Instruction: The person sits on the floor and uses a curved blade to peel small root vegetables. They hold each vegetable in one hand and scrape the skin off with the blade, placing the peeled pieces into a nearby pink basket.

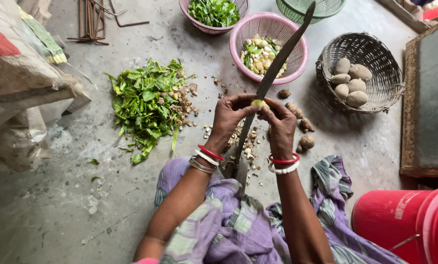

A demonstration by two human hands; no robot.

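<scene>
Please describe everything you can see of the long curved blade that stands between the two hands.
The long curved dark metal blade rises from the floor near the person's lap and leans away up to the right, its pointed tip near the green basket. It looks dull grey and worn; its base is hidden among the peelings. The left hand and the right hand press a small pale yellowish vegetable piece against its edge around mid-length. In the picture its upper part crosses the pink plastic basket.

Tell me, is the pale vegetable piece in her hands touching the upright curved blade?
Touching. The head view shows both hands, left hand and right hand, pressing the pale vegetable piece right against the curved blade.
</scene>
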